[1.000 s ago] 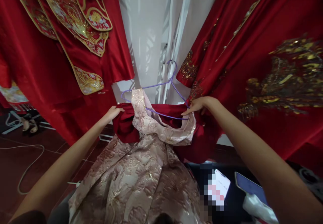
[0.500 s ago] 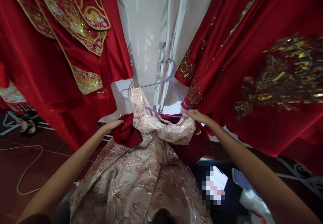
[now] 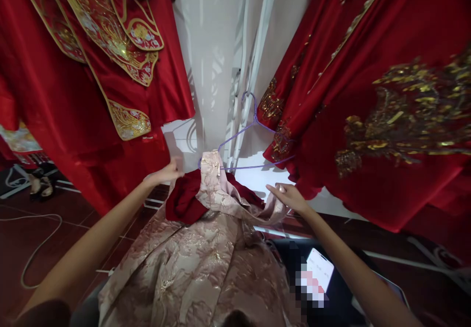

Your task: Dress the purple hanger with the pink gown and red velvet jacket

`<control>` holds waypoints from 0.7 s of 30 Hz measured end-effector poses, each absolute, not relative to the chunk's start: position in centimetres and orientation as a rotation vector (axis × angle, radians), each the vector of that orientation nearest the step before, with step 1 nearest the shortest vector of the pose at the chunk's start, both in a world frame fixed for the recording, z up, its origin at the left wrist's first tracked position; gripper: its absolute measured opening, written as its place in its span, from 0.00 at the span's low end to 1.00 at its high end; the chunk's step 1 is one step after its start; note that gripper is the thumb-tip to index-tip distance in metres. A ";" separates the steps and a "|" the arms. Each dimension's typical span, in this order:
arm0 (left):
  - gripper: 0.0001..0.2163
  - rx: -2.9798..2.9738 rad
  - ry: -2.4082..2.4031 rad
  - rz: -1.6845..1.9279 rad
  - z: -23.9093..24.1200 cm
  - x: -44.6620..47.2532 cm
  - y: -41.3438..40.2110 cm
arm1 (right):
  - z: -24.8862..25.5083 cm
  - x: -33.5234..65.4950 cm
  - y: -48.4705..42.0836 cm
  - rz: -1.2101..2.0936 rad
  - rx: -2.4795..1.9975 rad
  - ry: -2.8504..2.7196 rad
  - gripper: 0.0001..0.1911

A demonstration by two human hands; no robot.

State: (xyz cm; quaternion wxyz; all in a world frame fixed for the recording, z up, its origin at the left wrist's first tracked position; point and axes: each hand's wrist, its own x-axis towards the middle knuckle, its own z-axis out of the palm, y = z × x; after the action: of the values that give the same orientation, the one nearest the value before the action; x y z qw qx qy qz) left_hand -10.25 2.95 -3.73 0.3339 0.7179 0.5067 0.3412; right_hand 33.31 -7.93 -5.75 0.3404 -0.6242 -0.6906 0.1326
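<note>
A pale pink-gold brocade dress lies spread before me, its skirt towards my body. My right hand is closed round its right shoulder strap, pulled off to the side. The purple wire hanger passes through the left strap; its right end sticks out free of the dress. Its hook rests by a white upright. Dark red cloth is bunched at the left of the bodice. Just above that cloth is my left hand, blurred at the fingers, so its grip is unclear.
Red embroidered garments hang at left and right. White rack uprights stand between them. A phone with a lit screen lies on a dark surface at lower right. A pale cable and shoes are on the floor at left.
The right strap has come off the hanger, drawn down by my right hand. The hanger has tilted, its right end now swung outward. My left hand has risen slightly from the red cloth.
</note>
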 end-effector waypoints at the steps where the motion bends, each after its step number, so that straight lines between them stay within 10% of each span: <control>1: 0.21 1.876 1.271 1.090 -2.5 -9.6 3.2 | -5.5 32.9 -8.1 0.328 -1.623 -1.798 0.26; 21: 0.21 2.242 1.184 1.132 1.8 -4.0 1.3 | -1.1 30.2 -8.1 0.482 -1.508 -1.687 0.27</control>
State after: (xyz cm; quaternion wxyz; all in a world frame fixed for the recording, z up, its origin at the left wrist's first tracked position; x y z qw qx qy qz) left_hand -4.03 1.25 1.76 0.1814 0.7939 0.4195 0.4009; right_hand 30.25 -8.05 -1.09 0.4025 -0.5966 -0.6677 0.1906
